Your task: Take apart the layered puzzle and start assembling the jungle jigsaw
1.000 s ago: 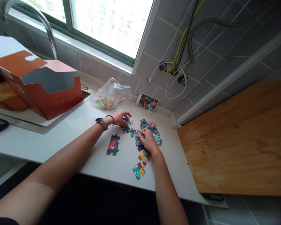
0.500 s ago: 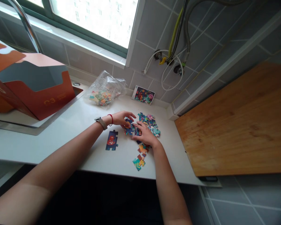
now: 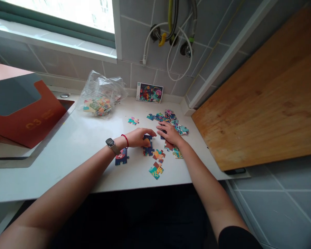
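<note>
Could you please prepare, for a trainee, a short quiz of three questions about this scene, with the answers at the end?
1. On which wrist is the wristwatch?
2. True or false: the transparent plastic bag holds puzzle pieces.
3. What does the left hand touch?
A) the picture card
B) the dark-blue puzzle section with an orange shape
C) the wooden board

Key: 1. Left; 2. True; 3. B.

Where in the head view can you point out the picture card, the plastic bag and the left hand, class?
Picture card (image 3: 150,93): head view, middle of its printed scene.
Plastic bag (image 3: 101,97): head view, its see-through middle.
Left hand (image 3: 138,137): head view, back of the hand.
</note>
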Motion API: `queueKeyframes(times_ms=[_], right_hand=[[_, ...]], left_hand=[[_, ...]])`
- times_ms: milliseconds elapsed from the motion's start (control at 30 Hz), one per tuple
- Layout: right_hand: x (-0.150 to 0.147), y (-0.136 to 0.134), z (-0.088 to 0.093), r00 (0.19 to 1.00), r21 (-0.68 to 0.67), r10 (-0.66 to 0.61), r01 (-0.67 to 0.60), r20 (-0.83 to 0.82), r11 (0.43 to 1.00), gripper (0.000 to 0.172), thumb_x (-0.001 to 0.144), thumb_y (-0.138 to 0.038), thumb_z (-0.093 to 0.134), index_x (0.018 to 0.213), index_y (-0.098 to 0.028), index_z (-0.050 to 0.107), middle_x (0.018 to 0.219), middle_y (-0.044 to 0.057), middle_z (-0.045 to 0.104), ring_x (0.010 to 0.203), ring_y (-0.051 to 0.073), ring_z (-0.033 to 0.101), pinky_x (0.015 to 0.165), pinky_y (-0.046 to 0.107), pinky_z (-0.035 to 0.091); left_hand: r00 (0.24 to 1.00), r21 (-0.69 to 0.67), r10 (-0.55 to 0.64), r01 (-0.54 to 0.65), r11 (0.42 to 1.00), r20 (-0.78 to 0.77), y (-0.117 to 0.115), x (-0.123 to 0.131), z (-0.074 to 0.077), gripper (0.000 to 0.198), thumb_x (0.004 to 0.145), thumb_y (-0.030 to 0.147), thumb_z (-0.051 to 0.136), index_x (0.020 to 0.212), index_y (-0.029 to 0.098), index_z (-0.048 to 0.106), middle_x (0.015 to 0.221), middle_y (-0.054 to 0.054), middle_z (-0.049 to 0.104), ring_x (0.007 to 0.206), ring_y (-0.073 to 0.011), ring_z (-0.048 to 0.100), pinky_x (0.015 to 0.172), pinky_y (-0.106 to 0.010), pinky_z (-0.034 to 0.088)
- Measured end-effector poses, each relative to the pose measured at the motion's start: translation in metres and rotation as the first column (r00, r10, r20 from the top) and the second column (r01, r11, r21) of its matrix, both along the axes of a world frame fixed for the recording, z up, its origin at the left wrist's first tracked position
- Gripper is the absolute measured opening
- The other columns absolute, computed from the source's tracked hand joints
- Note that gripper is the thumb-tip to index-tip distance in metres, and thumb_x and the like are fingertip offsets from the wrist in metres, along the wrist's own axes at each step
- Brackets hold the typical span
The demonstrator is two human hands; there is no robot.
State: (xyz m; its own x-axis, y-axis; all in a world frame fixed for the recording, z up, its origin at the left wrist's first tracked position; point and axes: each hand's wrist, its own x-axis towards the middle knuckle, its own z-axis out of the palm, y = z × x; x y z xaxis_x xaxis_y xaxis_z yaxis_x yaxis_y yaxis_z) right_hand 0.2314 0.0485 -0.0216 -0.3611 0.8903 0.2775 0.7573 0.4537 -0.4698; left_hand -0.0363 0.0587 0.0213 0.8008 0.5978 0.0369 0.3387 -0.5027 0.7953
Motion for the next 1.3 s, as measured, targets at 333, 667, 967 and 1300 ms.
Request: queueKeyframes(times_ms=[333, 667, 967, 1300], right_hand=[[0.024, 0.003, 0.009, 0.857, 0.075, -0.248, 0.314, -0.451, 0.947, 0.028, 0.095, -0.045, 0.064, 0.102, -0.024, 0.08, 0.113, 0.008, 0.077, 0.113, 0.025, 0.069, 0.107, 0.042, 0.05], [0.003, -0.003, 0.007, 0.824, 0.056, -0.25, 0.322, -0.509, 0.945, 0.02, 0.092, -0.034, 0.063, 0.091, -0.021, 0.079, 0.097, 0.006, 0.077, 0.096, 0.022, 0.07, 0.095, 0.037, 0.052], [-0.002, -0.007, 0.009, 0.86, 0.053, -0.256, 0.31, -0.441, 0.949, 0.018, 0.093, -0.026, 0.062, 0.091, -0.02, 0.079, 0.096, 0.007, 0.077, 0.094, 0.021, 0.069, 0.094, 0.035, 0.052], [0.003, -0.007, 0.009, 0.822, 0.082, -0.288, 0.373, -0.491, 0.924, 0.019, 0.093, -0.028, 0.061, 0.09, -0.019, 0.077, 0.095, 0.007, 0.077, 0.096, 0.023, 0.071, 0.092, 0.035, 0.053]], left_hand=[[0.998, 0.183, 0.0, 0.011, 0.983, -0.059, -0.01, 0.0, 0.003, 0.037, 0.083, 0.022, 0.069, 0.12, 0.024, 0.07, 0.12, -0.006, 0.075, 0.106, -0.0227, 0.071, 0.098, -0.037, 0.055], [0.993, 0.139, 0.102, -0.092, 0.986, -0.065, -0.017, -0.004, -0.002, 0.038, 0.084, 0.026, 0.069, 0.122, 0.024, 0.069, 0.12, -0.006, 0.075, 0.105, -0.0217, 0.071, 0.093, -0.037, 0.059], [0.998, 0.304, 0.029, -0.008, 0.953, -0.064, -0.014, -0.008, -0.007, 0.026, 0.098, 0.035, 0.058, 0.116, 0.022, 0.072, 0.138, -0.012, 0.068, 0.125, -0.0275, 0.065, 0.111, -0.047, 0.05], [0.988, 0.434, 0.154, -0.149, 0.888, 0.024, -0.013, -0.043, 0.01, 0.033, 0.107, 0.038, 0.045, 0.111, 0.021, 0.073, 0.113, -0.01, 0.076, 0.11, -0.0241, 0.069, 0.102, -0.041, 0.053]])
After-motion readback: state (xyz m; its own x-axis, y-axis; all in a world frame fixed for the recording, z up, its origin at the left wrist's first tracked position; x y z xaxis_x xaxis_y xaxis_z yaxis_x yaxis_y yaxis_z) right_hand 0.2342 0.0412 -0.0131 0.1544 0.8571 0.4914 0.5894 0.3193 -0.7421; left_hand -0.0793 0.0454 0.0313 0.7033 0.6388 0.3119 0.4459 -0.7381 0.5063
